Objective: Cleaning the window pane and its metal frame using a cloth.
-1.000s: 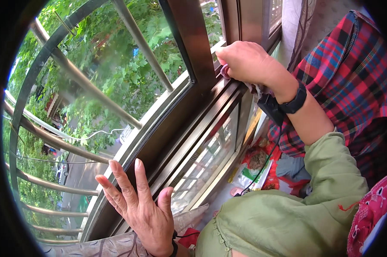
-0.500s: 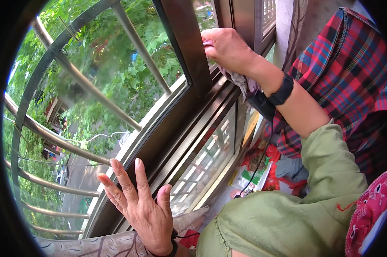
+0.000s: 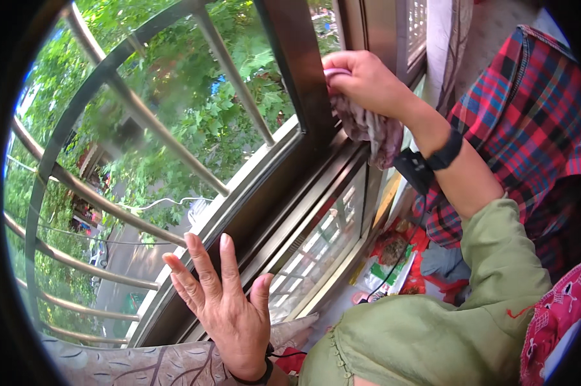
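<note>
My right hand (image 3: pixel 367 80) is closed around a crumpled, pale purple and grey cloth (image 3: pixel 371 125). It is against the upright edge of the dark brown window frame (image 3: pixel 303 83), and the cloth hangs down below my fingers. Lower down, my left hand (image 3: pixel 232 315) has its fingers spread, back toward me, at the lower part of the window sash. Whether its fingertips press on the frame or the glass, I cannot tell. Through the window pane (image 3: pixel 174 128) I see curved metal bars and green leaves.
Metal window bars (image 3: pixel 142 119) stand outside. A red and blue plaid cloth (image 3: pixel 522 116) hangs at the right, beside a pale curtain (image 3: pixel 441 45). Red and green plastic bags (image 3: pixel 393 257) lie below. Patterned fabric (image 3: pixel 142 367) is at the lower left.
The whole view has shifted, with the window now further right and lower. My right hand still grips the cloth, more of which shows hanging down. My left hand stays spread.
</note>
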The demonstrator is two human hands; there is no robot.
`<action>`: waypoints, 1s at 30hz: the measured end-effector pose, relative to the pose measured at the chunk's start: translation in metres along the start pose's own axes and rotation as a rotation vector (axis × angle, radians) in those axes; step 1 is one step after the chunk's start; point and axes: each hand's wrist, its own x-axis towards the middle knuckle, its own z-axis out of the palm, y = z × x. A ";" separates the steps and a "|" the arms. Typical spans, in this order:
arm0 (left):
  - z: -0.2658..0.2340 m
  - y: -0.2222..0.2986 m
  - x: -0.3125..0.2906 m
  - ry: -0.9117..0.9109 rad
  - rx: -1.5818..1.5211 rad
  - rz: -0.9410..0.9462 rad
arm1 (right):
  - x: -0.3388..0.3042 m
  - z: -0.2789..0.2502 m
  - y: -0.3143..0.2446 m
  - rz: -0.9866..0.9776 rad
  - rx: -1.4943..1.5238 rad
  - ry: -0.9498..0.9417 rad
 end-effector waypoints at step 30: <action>-0.011 0.006 0.002 0.325 -0.243 0.084 | -0.026 0.065 -0.085 -0.578 -0.173 -0.547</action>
